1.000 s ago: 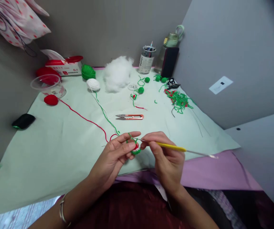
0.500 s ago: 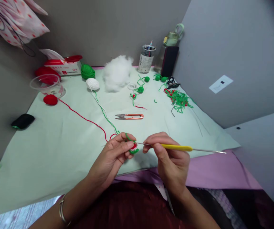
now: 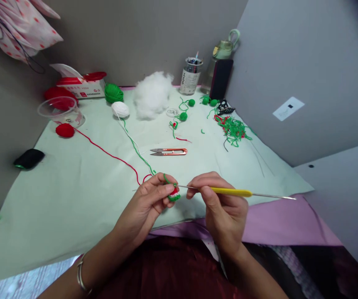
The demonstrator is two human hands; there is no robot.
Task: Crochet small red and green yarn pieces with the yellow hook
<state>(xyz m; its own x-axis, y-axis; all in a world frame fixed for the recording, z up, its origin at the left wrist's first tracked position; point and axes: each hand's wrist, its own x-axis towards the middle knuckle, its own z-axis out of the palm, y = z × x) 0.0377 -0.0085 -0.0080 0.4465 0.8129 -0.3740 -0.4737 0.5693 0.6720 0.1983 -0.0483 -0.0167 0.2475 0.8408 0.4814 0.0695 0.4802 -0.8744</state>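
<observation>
Between the thumb and fingers of my left hand point(image 3: 150, 197) is a small crochet piece point(image 3: 174, 196) in red, white and green; part of it is hidden by the fingers. Green yarn loops over my left index finger. My right hand point(image 3: 221, 203) grips a crochet hook point(image 3: 231, 192) by its yellow handle. The hook's thin metal tip points left and meets the top of the piece, though the exact stitch is too small to make out. Red yarn point(image 3: 113, 156) and green yarn point(image 3: 140, 154) run from the table towards my left hand.
Thread snips point(image 3: 168, 152) lie beyond my hands. Farther back are a white yarn ball point(image 3: 121, 109), a green one point(image 3: 114, 93), white stuffing point(image 3: 153, 95) and a pen jar point(image 3: 191, 77). Yarn scraps point(image 3: 233, 129) are heaped right. A red yarn ball point(image 3: 64, 130) sits left near a plastic tub point(image 3: 57, 109).
Both hands keep almost the same pose, with the hook tip still at the crochet piece. The whole view has shifted very slightly.
</observation>
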